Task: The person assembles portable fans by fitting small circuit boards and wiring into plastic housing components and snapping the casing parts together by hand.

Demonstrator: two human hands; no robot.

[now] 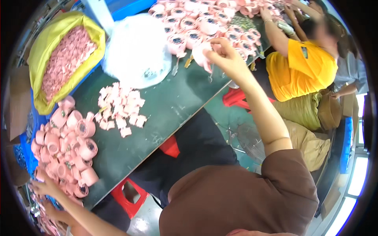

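At the far right end of the green table (173,106), my right hand (228,57) pinches a pink plastic housing (202,57) between thumb and fingers. Around it lie many more pink housings (188,24), several with dark round centres. My left hand (46,188) reaches out at the lower left beside a heap of rounded pink housings (65,145). Its fingers look spread, and nothing shows in them. Between the two heaps lies a loose patch of small pink pieces (120,106).
A yellow sack (37,78) full of small pink pieces stands beyond the table's left part. A translucent white bag (136,49) rests at the far edge. To my right sits a co-worker in a yellow shirt (303,67). Red stools (132,200) stand below the near edge.
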